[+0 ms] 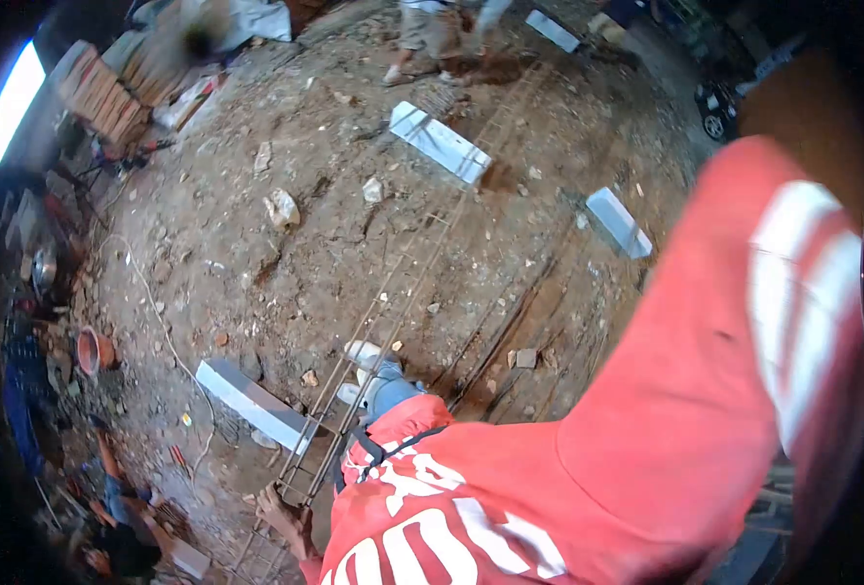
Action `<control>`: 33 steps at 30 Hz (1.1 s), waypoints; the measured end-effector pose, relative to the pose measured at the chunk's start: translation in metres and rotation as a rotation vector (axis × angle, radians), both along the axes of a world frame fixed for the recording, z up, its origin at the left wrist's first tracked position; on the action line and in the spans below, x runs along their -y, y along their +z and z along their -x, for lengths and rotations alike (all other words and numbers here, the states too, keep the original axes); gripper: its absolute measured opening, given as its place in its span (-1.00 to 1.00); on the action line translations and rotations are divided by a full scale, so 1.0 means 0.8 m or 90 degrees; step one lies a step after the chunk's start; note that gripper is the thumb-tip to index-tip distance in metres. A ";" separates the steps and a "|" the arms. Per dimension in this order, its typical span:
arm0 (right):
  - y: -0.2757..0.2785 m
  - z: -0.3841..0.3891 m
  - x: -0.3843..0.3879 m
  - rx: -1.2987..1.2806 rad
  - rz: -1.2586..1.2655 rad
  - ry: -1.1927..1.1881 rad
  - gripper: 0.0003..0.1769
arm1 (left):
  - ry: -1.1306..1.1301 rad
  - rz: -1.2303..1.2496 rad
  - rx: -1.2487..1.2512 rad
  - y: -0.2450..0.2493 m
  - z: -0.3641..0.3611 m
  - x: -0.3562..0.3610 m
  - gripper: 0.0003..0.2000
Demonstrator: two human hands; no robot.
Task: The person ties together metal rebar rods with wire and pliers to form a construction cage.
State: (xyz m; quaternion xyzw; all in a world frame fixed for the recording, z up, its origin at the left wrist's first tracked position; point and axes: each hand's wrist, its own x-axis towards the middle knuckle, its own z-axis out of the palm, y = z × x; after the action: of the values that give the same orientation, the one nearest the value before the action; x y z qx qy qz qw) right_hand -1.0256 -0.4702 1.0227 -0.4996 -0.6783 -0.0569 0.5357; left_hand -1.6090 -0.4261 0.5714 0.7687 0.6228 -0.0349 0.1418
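My left hand (288, 519) is low in the view, its fingers curled round the thin bars of a long rebar cage (385, 304). The cage runs from beside my body up across the dirt floor, past my shoes (362, 353). Close to my left hand, a long pale block (254, 404) lies with one end against the cage. My right arm, in a red sleeve (666, 283) with white stripes, is raised toward the camera. Its hand is outside the picture.
More pale blocks lie on the rubble-strewn ground (325, 244): one by the cage (440, 142), another to the right (619, 222). A person (432, 44) stands at the top; another (125, 522) is lower left. An orange-brown pot (94, 349) and a cable (149, 292) lie left.
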 end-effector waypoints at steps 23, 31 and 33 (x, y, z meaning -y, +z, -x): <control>-0.682 0.031 -0.209 0.217 1.226 0.596 -0.41 | 0.287 -0.134 0.111 0.089 -0.115 0.139 -0.48; -0.608 0.151 -0.206 0.183 1.323 0.405 -0.46 | 1.170 -0.429 0.148 0.027 -0.167 0.299 -0.47; -0.623 0.181 -0.215 0.182 1.330 0.448 -0.46 | 1.412 -0.334 0.088 -0.050 -0.223 0.369 -0.55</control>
State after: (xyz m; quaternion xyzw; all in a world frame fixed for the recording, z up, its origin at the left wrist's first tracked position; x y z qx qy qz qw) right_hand -1.1707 -0.2985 0.5239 -0.4738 -0.5519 0.6408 -0.2455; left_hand -1.4304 -0.7211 0.5312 -0.1989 0.9375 0.2832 -0.0368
